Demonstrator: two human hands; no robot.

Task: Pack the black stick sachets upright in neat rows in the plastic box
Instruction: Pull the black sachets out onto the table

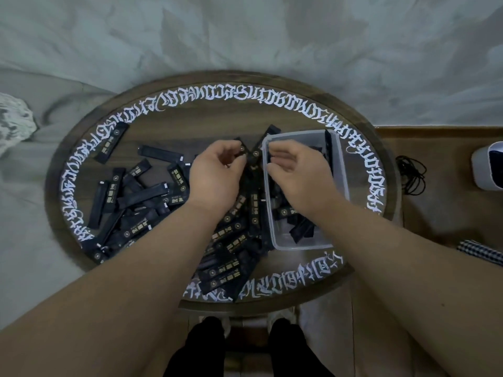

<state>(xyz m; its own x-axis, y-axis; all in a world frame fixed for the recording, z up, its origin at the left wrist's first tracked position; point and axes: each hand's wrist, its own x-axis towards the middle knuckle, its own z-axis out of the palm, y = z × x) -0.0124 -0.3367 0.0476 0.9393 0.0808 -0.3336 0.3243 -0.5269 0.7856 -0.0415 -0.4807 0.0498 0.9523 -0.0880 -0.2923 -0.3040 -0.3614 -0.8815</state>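
Head view: both hands meet at the near-left rim of the clear plastic box [340,170], the left hand [215,172] with its grip pinched on the black stick sachets [249,153] and the right hand [296,170] curled over the box, though what its grip holds I cannot tell. Most sachets lie loose on the round table [353,270], a few lie or lean inside the box. This looks like squaring a small bunch before loading; next it must be stood on end against a wall.

bare forearms [152,268] without sleeves, bare left hand [215,175] and right hand [296,172], black trousers [201,346], pale shoes [277,321].
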